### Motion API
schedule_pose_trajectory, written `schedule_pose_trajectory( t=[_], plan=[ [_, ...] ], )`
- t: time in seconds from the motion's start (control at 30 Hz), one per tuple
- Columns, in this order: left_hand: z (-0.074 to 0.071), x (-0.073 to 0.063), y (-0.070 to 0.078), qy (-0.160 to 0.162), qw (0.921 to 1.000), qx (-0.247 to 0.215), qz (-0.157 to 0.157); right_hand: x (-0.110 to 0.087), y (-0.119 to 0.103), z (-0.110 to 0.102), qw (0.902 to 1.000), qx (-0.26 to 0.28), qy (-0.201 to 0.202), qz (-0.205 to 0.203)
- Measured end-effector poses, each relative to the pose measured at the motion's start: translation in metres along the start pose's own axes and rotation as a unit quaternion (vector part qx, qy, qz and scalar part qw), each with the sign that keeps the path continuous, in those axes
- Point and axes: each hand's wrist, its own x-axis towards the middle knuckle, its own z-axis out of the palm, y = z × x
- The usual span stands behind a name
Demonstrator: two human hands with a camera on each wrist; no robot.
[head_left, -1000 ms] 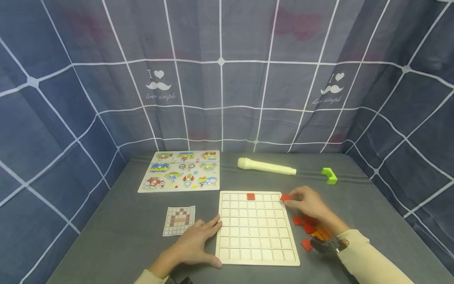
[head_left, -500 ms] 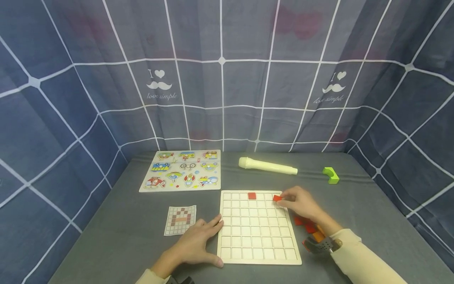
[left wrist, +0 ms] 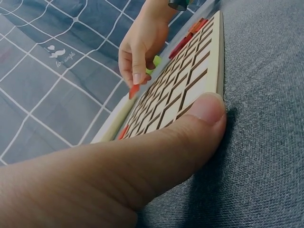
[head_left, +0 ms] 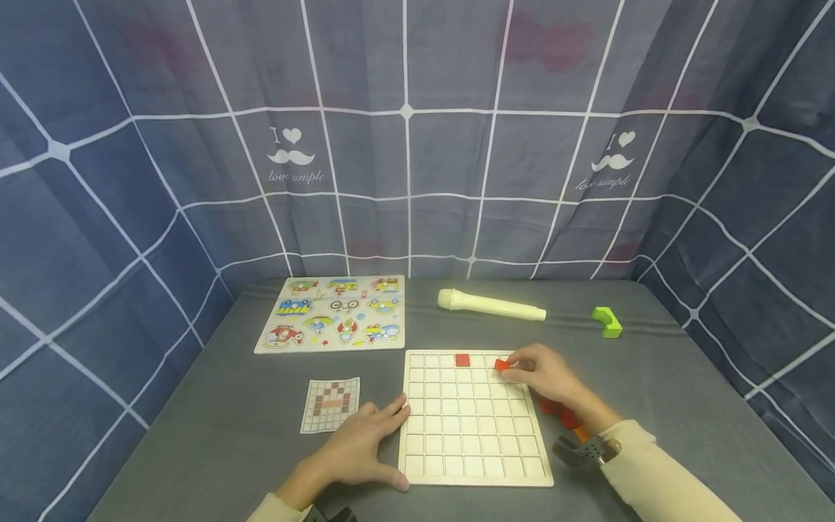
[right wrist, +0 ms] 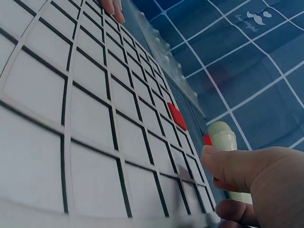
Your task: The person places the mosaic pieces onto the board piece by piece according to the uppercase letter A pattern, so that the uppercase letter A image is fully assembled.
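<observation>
A pale wooden grid board (head_left: 474, 428) lies on the grey cloth, with one red square tile (head_left: 462, 360) set in its far row. My right hand (head_left: 544, 373) pinches a second red tile (head_left: 501, 365) between thumb and fingers, over the board's far right part; in the right wrist view only a bit of this tile (right wrist: 207, 139) shows past the thumb. At the board's left edge my left hand (head_left: 359, 446) rests with fingers spread, its thumb (left wrist: 204, 114) touching the near corner. Red tiles (head_left: 566, 415) and an orange tile (head_left: 581, 433) lie right of the board, partly hidden by the right arm.
Left of the board lies a small pattern card (head_left: 330, 406). Behind stand out a vehicle puzzle board (head_left: 333, 315), a cream toy microphone (head_left: 492, 304) and a green arched block (head_left: 608, 322). A checked curtain (head_left: 365, 145) encloses the back and sides.
My right hand has moved left with the pinched red tile, from the board's far right corner to over its far row. The left hand stays in place.
</observation>
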Motion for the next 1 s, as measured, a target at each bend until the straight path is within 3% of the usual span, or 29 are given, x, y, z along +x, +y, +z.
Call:
schedule_pose_trajectory(
  t=[0.37,0.53,1.0],
  plan=[
    [0.003,0.0,-0.001,0.007,0.9999,0.01,0.005,0.009,-0.025,0.022,0.998,0.027,-0.027,-0.05],
    [0.002,0.0,-0.001,0.009,0.9999,0.011,0.007,0.014,-0.033,0.033,0.9963,0.012,-0.028,-0.081],
    [0.002,-0.001,0.0,0.009,0.9999,0.01,0.004,0.019,-0.053,0.05,0.9952,0.01,-0.039,-0.089]
  ],
)
